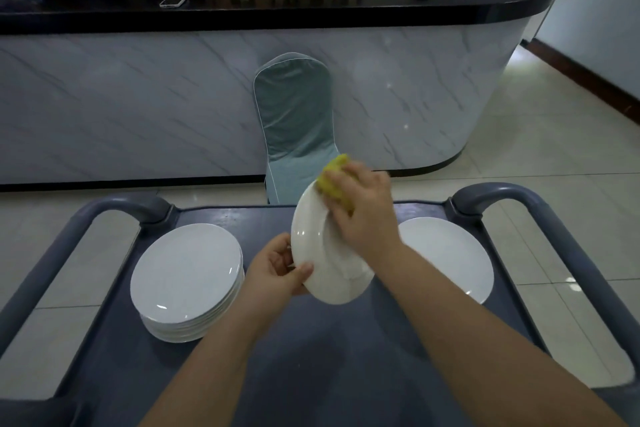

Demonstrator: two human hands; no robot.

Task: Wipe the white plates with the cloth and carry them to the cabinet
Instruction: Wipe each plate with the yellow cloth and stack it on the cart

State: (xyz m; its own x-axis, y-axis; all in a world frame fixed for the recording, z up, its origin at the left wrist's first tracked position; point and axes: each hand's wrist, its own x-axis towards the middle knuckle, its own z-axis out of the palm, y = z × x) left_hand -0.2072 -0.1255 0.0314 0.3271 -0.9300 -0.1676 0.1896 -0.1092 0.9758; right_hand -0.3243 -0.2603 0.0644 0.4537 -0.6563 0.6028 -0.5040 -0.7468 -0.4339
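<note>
— While one white plate [310, 239] is held tilted above the middle of the cart [311, 357], which step is being carried out?

— The wiping step, it is judged. The plate is gripped at its lower left rim by the left hand [277, 267], with the thumb laid on the near face and the fingers curled behind. The yellow cloth [333, 179] is bunched under the right hand [363, 215], whose fingers are curled over it, and it is pressed against the plate's upper part, near the far rim.

— Where are the other plates kept?

— A stack of plates [187, 274] is set by the cart's left edge. At least one more, the flat plate [446, 253], lies by the right edge, partly hidden by the right forearm. Which pile has been wiped cannot be told.

— How far along is the task taken to be?

— Early or midway. Nothing is seen being carried, and no cabinet can be made out with certainty.

— What is called for next?

— The cloth would need to be swept over the rest of the face and rim, with a firm left grip so that the tilted plate is not let slip. The plate would then probably be lowered flat onto a pile, so that rims are not knocked.
</note>
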